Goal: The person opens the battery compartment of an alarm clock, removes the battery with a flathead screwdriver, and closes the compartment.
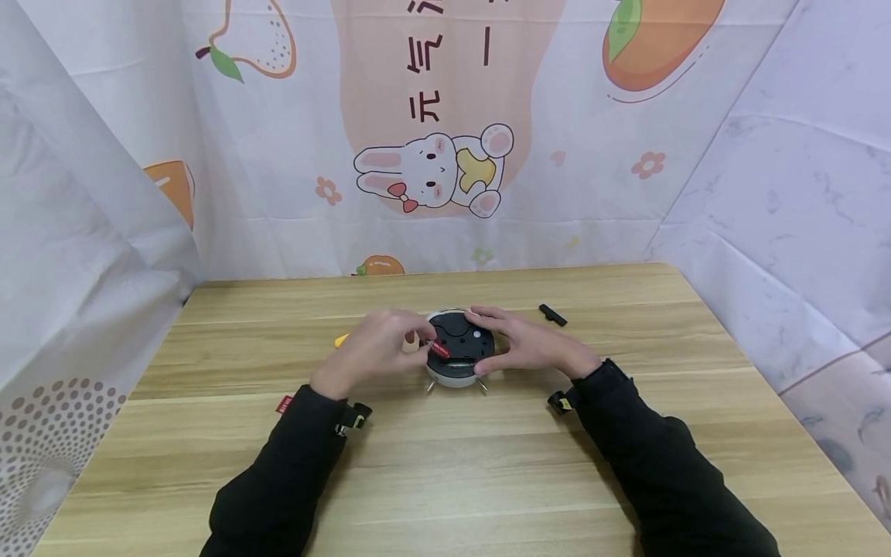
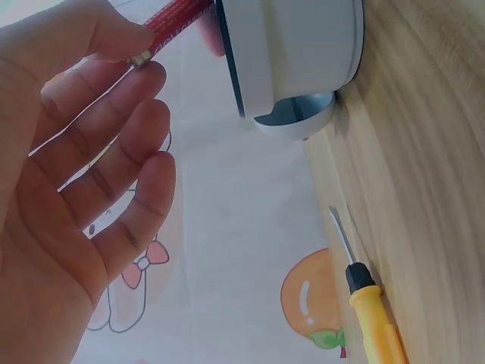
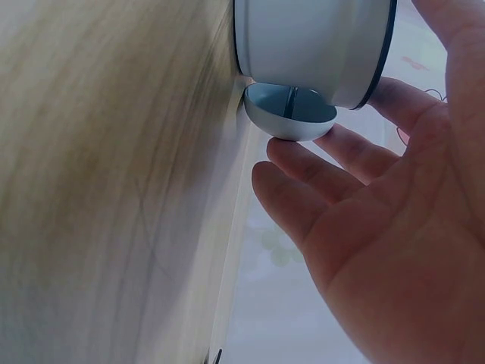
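Note:
A white twin-bell alarm clock [image 1: 455,325] lies face down on the table, black back up, its metal legs toward me. My left hand [image 1: 379,344] pinches a red battery [image 1: 440,350] by its metal end, between thumb and index finger. The battery slants over the lower part of the clock's back. In the left wrist view the other fingers are loosely bent, away from the battery [image 2: 178,24]. My right hand [image 1: 532,342] holds the clock's right side, fingers at the top and thumb low. In the right wrist view, fingertips reach the rounded bell [image 3: 292,121].
A yellow-handled screwdriver [image 2: 375,318] lies left of the clock, mostly behind the left hand in the head view. A small black cover [image 1: 553,315] lies behind the right hand. A red printed piece [image 1: 284,404] shows beside the left sleeve. A patterned cloth [image 1: 278,193] hangs behind the table.

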The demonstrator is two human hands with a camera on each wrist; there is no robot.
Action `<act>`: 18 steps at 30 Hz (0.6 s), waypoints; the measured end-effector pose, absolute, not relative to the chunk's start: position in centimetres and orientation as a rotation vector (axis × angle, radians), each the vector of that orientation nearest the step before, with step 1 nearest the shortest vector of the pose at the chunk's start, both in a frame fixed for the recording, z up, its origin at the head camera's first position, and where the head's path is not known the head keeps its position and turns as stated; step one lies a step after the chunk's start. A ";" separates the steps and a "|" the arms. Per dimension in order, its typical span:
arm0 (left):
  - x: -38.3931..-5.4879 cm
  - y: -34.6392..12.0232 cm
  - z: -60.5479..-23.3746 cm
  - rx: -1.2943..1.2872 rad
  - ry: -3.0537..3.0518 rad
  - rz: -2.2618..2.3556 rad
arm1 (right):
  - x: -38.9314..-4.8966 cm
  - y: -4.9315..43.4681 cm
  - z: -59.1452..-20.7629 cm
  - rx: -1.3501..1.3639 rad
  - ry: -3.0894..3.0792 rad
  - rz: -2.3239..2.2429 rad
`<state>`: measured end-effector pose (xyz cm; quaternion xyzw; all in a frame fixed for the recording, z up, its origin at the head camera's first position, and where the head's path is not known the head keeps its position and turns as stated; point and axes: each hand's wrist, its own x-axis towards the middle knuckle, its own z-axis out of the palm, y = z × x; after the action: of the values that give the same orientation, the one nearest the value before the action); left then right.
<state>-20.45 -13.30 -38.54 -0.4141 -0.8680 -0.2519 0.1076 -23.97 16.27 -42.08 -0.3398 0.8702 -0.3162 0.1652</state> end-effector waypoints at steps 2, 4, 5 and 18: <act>-20.5 -13.5 -38.4 -1.204 -2.551 -0.752 | -24.0 16.3 -42.1 -0.967 2.480 -0.902; -20.5 -13.7 -38.3 -1.182 -2.549 -0.767 | -23.9 16.3 -42.0 -0.963 2.479 -0.903; -20.4 -13.9 -38.2 -1.167 -2.547 -0.774 | -23.9 16.3 -42.0 -0.963 2.479 -0.903; -21.1 -16.1 -37.8 -0.999 -2.461 -0.801 | -24.0 16.3 -42.2 -0.991 2.482 -0.908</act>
<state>-21.06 -16.14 -37.83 -0.3541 -0.8721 -0.2839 0.1827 -24.03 16.35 -42.19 -0.3467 0.8681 -0.3176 0.1590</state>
